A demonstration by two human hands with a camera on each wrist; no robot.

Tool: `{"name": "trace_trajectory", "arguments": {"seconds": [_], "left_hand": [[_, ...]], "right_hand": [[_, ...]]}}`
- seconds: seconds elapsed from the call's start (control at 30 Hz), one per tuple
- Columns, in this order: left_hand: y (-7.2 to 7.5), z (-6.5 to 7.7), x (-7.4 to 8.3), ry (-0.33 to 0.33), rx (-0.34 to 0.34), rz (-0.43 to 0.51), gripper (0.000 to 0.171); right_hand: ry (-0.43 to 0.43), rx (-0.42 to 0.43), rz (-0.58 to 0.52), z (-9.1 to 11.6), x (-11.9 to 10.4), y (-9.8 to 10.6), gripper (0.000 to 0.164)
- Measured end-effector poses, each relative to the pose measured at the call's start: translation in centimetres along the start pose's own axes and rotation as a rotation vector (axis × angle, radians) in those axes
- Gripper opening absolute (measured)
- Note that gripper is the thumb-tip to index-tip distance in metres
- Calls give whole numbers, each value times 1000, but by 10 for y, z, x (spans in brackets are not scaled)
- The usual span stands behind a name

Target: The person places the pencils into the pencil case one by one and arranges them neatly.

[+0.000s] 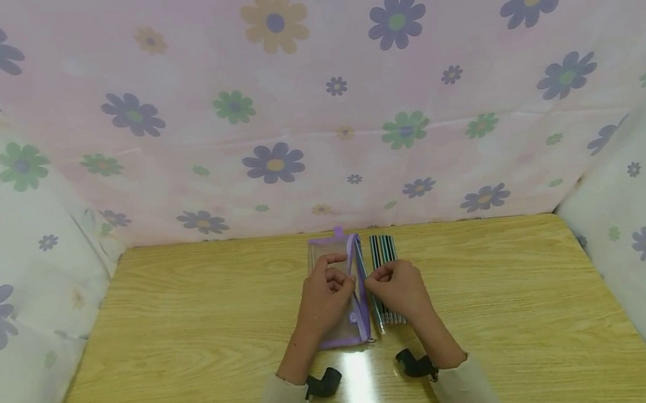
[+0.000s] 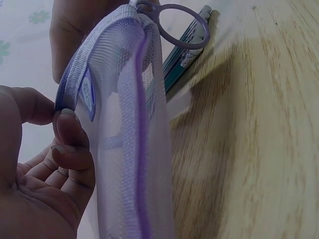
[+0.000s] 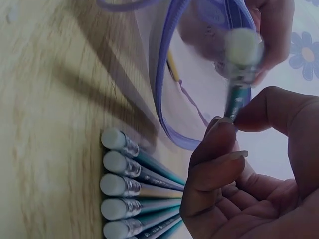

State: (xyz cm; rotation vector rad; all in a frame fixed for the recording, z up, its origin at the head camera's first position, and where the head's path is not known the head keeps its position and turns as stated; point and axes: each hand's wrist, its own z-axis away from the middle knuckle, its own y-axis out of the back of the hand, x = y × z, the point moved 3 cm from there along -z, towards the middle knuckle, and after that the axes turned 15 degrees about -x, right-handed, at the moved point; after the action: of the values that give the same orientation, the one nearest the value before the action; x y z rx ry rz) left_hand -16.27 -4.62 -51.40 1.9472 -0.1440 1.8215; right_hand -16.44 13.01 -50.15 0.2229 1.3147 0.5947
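A purple-edged mesh zip pouch (image 1: pixel 333 335) lies on the table with its zipper side parted. My left hand (image 1: pixel 327 297) pinches the zippered edge between thumb and fingertips, also seen in the left wrist view, where the pouch (image 2: pixel 112 164) stands bowed open. Just right of the opening, my right hand (image 1: pixel 401 288) holds a dark green pencil (image 3: pixel 237 99) between thumb and fingers. Its white eraser end is up near the pouch's edge in the right wrist view. Beside the pouch lies a row of several pencils (image 1: pixel 382 248), with white erasers toward me.
The wood-grain table (image 1: pixel 190 321) spreads out on both sides. A flowered cloth (image 1: pixel 309 112) hangs behind it and at the sides. Each wrist wears a black camera mount (image 1: pixel 325 383). A purple ring (image 2: pixel 185 25) hangs from the pouch's zipper end.
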Motion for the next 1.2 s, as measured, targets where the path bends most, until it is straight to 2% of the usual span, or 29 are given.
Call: {"name": "trace_trajectory", "arguments": {"seconds": [0.57, 1.2], "left_hand": [[-1, 1, 4, 8, -13, -2, 41], [-1, 0, 3, -6, -15, -8, 41]], "right_hand": [[-25, 27, -148, 0, -2, -8, 16], [0, 17, -123, -4, 2, -13, 17]]}}
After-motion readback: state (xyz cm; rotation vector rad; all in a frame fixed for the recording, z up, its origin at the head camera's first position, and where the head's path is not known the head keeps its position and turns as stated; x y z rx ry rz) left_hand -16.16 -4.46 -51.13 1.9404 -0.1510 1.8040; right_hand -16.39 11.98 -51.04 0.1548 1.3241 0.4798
